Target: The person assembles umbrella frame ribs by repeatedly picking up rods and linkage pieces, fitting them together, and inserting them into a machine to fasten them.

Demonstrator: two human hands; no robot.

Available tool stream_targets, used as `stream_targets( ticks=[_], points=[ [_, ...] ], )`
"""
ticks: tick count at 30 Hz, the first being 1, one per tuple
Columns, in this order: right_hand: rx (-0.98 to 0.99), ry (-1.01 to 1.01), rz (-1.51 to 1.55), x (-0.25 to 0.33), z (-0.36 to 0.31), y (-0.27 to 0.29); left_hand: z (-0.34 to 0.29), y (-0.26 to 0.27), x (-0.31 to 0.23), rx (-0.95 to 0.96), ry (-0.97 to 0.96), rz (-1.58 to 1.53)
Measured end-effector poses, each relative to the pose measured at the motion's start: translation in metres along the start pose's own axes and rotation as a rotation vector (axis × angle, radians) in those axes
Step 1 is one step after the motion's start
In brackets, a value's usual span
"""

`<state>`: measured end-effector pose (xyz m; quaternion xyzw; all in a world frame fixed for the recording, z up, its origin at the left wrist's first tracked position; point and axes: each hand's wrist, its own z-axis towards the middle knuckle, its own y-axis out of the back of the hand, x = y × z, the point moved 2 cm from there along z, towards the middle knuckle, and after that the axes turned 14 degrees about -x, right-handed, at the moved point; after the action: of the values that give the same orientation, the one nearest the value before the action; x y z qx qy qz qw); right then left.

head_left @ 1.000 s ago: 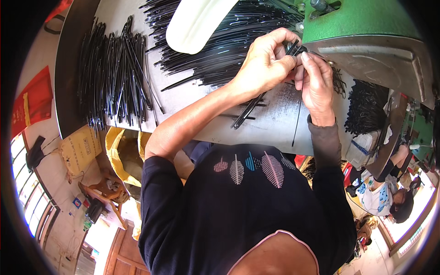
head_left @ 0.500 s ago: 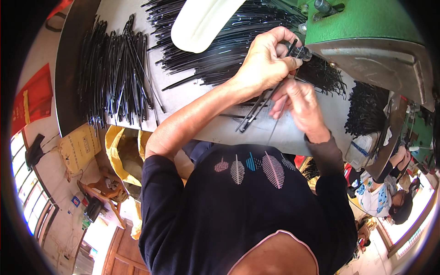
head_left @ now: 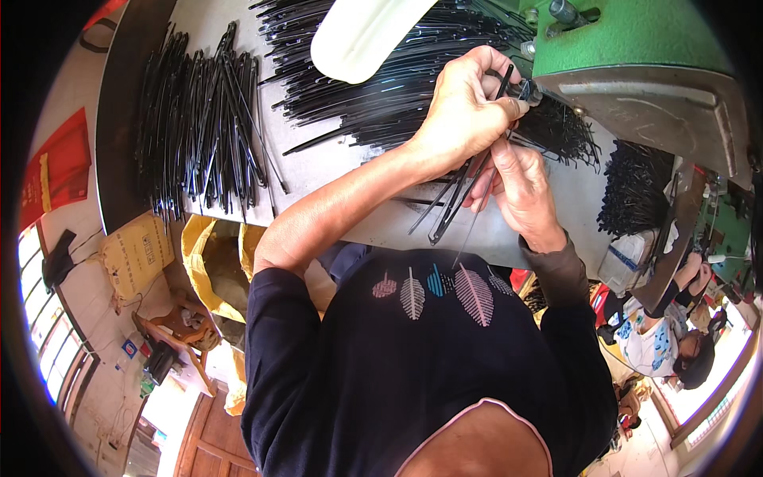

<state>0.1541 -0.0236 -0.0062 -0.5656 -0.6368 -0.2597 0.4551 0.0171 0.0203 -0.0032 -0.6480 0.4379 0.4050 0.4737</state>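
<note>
My left hand (head_left: 465,107) is closed beside the green machine (head_left: 636,36), its thumb and fingers pinching thin black metal ribs (head_left: 455,205) that look like umbrella ribs. Their lower ends slant down toward my body. Just below it, my right hand (head_left: 524,191) pinches at the same ribs, and a fine wire or rod trails from there toward my shirt. The fingertips partly hide the grip. Behind my left hand lies a wide heap of similar ribs (head_left: 334,103) on the metal table (head_left: 366,226); the machine part near my left fingertips is mostly covered.
Another pile of black ribs (head_left: 211,135) lies at the table's left. A dark bundle (head_left: 636,187) sits at the right, below the machine. A pale curved piece (head_left: 358,40) overhangs the heap. Yellow sacking (head_left: 199,254) hangs under the table edge. Another person (head_left: 660,342) works at far right.
My right hand has moved up and closed on the ribs near my left fingers. The ribs' lower ends have swung slightly right; my left hand stays nearly in place.
</note>
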Motion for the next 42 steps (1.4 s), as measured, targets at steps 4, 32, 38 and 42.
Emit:
stream_targets(
  ticks=[4,32,38,42],
  points=[
    [-0.008,-0.025,0.05,-0.001,-0.001,0.001,-0.001,-0.003,0.003,-0.023,0.047,-0.006],
    [-0.223,0.392,0.306,0.056,-0.013,0.044,0.0,-0.013,-0.01,0.031,0.109,-0.055],
    [-0.579,1.122,-0.097,0.116,-0.053,0.053,0.001,-0.011,-0.011,0.039,0.132,-0.02],
    [-0.193,1.484,0.235,0.153,-0.07,0.055,0.0,-0.008,-0.009,-0.004,0.153,-0.048]
  ],
)
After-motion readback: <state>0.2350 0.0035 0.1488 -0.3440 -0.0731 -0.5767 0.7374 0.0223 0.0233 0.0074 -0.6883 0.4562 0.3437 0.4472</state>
